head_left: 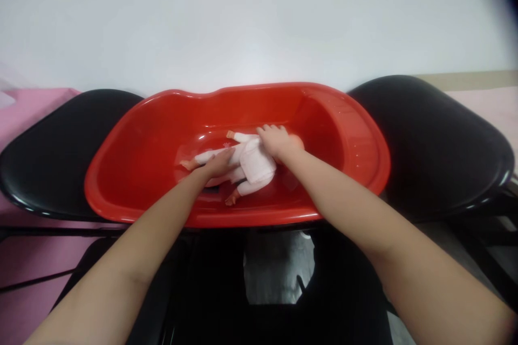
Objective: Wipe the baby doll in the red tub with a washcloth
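Note:
A baby doll (256, 161) in white clothes lies in a red baby bathtub (137, 143). Its feet point left and its head is toward the right, mostly covered by my right hand. My right hand (277, 141) grips the doll around the neck and shoulder, fingers bent over its far side. At the doll's hip and upper leg, my left hand (222, 163) is closed on the body, with some fingers hidden. One doll arm stretches away from me and the other toward me. A white square panel covers part of the torso.
The tub spans several black stools, including a left seat (73, 145) and a right seat (429, 145). A glossy black surface (214, 280) lies below the near rim. Behind stands a pale wall (243, 16). Pink material (40, 108) shows at left.

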